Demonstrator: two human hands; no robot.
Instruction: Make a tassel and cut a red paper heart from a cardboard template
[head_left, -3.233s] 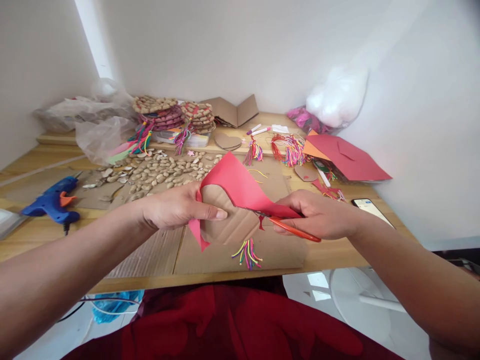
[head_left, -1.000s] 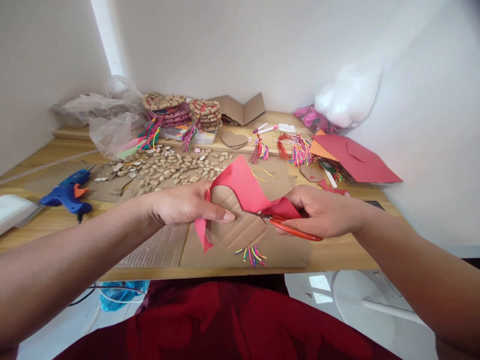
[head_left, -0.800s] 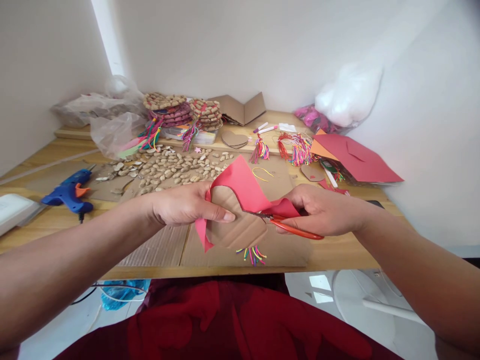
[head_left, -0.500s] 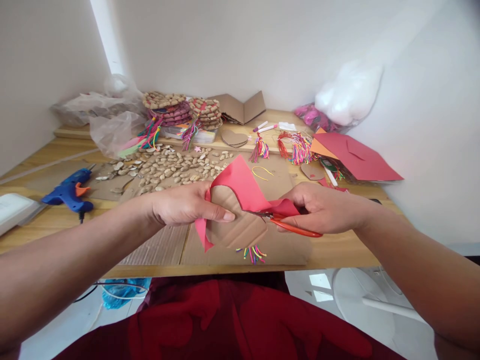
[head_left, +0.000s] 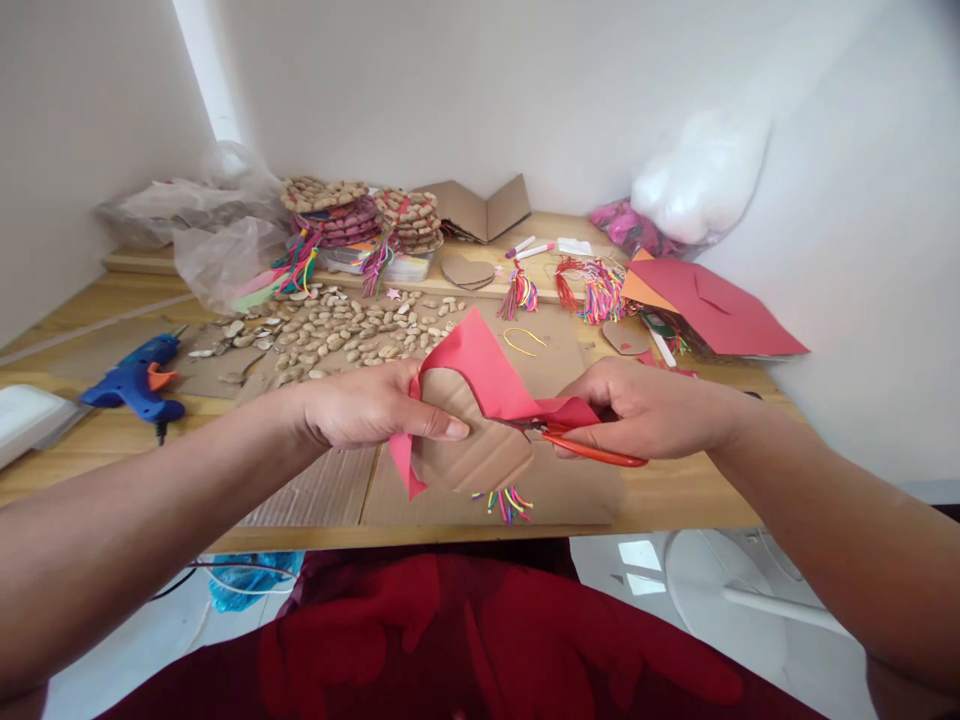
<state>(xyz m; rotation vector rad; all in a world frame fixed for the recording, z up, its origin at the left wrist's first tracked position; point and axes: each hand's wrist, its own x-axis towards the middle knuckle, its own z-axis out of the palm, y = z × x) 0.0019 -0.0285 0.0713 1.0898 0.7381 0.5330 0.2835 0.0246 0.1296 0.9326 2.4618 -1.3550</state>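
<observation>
My left hand (head_left: 379,405) is closed on a piece of brown cardboard (head_left: 472,455) with red paper (head_left: 480,365) behind it, the thumb lying on the cardboard's face. The red paper sticks out above and to the left of the cardboard. My right hand (head_left: 637,405) is closed around orange-handled scissors (head_left: 600,450). Their blades meet the red paper along the cardboard's right edge, and a strip of the paper lies against my right fingers. Under the cardboard, the ends of several coloured strings (head_left: 508,503) show on the cardboard sheet.
Peanuts (head_left: 360,325) cover the table behind my left hand. A blue glue gun (head_left: 135,385) lies at the left. Stacked peanut pieces (head_left: 405,220), string tassels (head_left: 600,290), heart-shaped cardboard (head_left: 469,272) and red paper sheets (head_left: 739,310) stand along the back and right.
Both hands keep nearly the same hold on the cardboard, paper and scissors. The view has shifted very slightly; nothing has been let go.
</observation>
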